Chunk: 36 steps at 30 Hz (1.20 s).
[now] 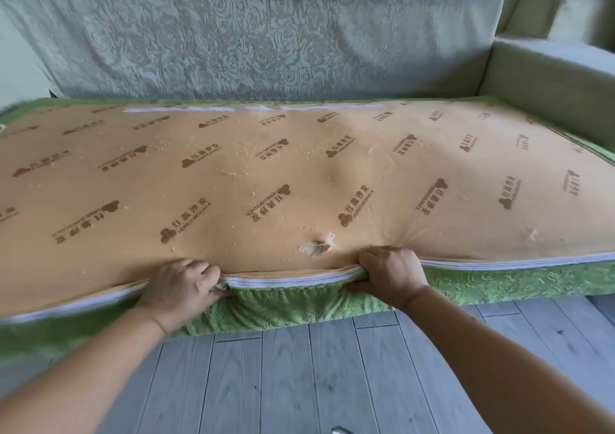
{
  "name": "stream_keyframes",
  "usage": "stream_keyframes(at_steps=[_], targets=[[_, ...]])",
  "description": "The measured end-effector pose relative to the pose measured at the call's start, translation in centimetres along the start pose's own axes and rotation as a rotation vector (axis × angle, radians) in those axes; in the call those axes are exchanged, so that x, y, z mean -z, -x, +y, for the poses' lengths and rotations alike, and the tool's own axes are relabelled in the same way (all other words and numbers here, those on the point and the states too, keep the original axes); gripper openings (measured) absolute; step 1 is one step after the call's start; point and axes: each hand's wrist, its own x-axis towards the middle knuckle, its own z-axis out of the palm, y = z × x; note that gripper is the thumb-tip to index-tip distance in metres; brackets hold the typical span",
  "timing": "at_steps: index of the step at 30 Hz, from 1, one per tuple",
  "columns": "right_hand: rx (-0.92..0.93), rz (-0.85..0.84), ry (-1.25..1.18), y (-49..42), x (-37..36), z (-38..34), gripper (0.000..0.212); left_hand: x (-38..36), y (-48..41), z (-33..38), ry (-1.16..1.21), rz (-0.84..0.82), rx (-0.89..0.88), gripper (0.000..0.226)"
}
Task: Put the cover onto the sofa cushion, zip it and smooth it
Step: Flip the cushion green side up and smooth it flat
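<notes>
A long sofa cushion lies across the sofa, its cover's orange printed backing (299, 174) facing up and its green textured fabric (286, 304) along the front side. A white zipper (289, 280) runs along the front edge between orange and green. My left hand (181, 289) pinches the cover at the zipper line, fingers curled. To its right, my right hand (387, 274) grips the cushion's front edge, fingers over the top and thumb on the green side. A small tear (314, 247) shows in the orange backing between my hands.
The sofa's back (253, 34) carries a grey rose-patterned throw. A pale green armrest (549, 67) and another cushion (565, 11) stand at the right. Grey wood-look floor (299, 383) lies below the cushion's front edge.
</notes>
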Motion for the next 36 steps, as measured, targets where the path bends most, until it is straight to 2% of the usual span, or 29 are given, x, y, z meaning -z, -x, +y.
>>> stream_keyframes(at_steps=[6, 9, 10, 13, 14, 15, 18, 20, 22, 26, 30, 33, 36], targets=[[-0.114, -0.426, 0.039, -2.1, 9.8, -0.7, 0.058, 7.9, -1.2, -1.1, 0.054, -0.133, -0.059, 0.043], [-0.076, -0.485, 0.026, -3.9, 15.1, -0.5, 0.059, 12.9, -2.3, -2.2, 0.058, -0.12, -0.076, 0.044], [-0.078, -0.543, 0.043, -5.2, 18.5, -0.1, 0.058, 16.3, -2.9, -3.3, 0.09, -0.161, -0.066, 0.043], [-0.012, -0.566, 0.037, -7.4, 24.9, -0.8, 0.06, 22.2, -3.6, -5.5, 0.108, -0.12, -0.076, 0.038], [-0.021, -0.592, 0.046, -8.9, 29.3, -0.8, 0.061, 26.7, -4.4, -7.0, 0.109, -0.131, -0.068, 0.037], [-0.01, -0.607, 0.018, -9.1, 30.5, -1.2, 0.062, 27.7, -4.8, -7.3, 0.119, -0.091, -0.094, 0.042], [0.013, -0.594, 0.028, -11.8, 38.1, -0.5, 0.065, 36.0, -6.8, -9.2, 0.063, 0.023, -0.109, 0.053], [-0.009, -0.637, 0.01, -13.9, 43.4, 0.4, 0.065, 41.6, -8.1, -10.1, 0.095, 0.004, -0.116, 0.063], [-0.002, -0.654, 0.026, -15.1, 45.6, 1.0, 0.065, 42.7, -8.5, -10.3, 0.11, 0.035, -0.122, 0.074], [-0.006, -0.701, 0.076, -18.4, 46.4, 1.8, 0.062, 42.6, -10.9, -12.5, 0.145, 0.015, -0.109, 0.078], [-0.075, -0.674, 0.067, -22.9, 46.0, 3.5, 0.062, 42.8, -15.7, -16.0, 0.098, -0.002, -0.137, 0.064], [-0.12, -0.584, 0.058, -26.2, 46.5, 4.8, 0.064, 42.7, -19.0, -18.3, 0.028, -0.038, -0.106, 0.059], [-0.285, -0.421, 0.072, -29.7, 46.3, 5.8, 0.065, 43.9, -22.8, -20.4, -0.026, -0.065, -0.024, 0.053]])
